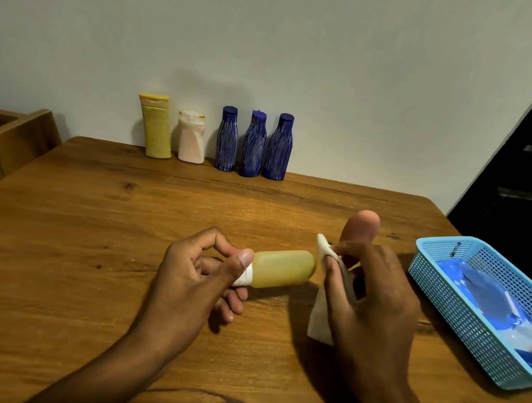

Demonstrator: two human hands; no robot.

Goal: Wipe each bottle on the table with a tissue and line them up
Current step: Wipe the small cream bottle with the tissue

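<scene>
My left hand (pixel 198 274) pinches the white cap end of a small yellowish bottle (pixel 280 267) and holds it sideways above the wooden table (pixel 89 231). Just right of the bottle's base, my right hand (pixel 370 289) grips a folded white tissue (pixel 320 313), a small gap apart from the bottle. A pinkish-orange bottle (pixel 359 228) lies behind my right hand, partly hidden. Against the wall stands a row: a yellow tube (pixel 155 125), a white bottle (pixel 191 138) and three blue bottles (pixel 254 143).
A light-blue plastic basket (pixel 447 285) holding blue packaging sits at the table's right edge. A wooden piece of furniture (pixel 6 138) stands off the left corner. A dark opening lies beyond the right side.
</scene>
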